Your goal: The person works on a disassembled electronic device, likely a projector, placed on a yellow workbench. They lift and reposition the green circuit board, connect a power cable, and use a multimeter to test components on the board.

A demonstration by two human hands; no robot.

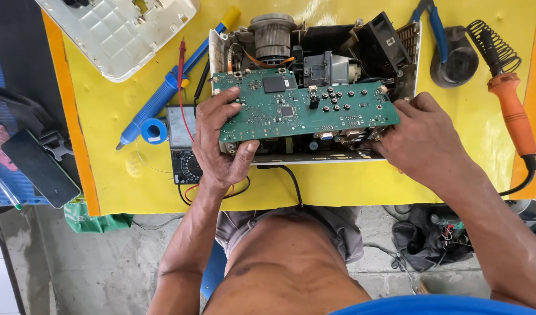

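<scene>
A green circuit board (303,108) lies tilted over an opened white device chassis (314,52) holding a lens, a fan and other parts. My left hand (218,140) grips the board's left edge, thumb under its near corner and fingers on top. My right hand (422,137) holds the board's right near corner, fingers tucked beneath it by the rear connectors. A black cable (294,184) runs out from under the chassis toward me.
On the yellow table (338,186): a white cover (119,32) far left, a blue desoldering pump (163,93), a solder spool (154,130), a multimeter (181,146) with a red probe, and an orange soldering iron (513,111) by its stand (454,58). A dark phone (40,169) lies left.
</scene>
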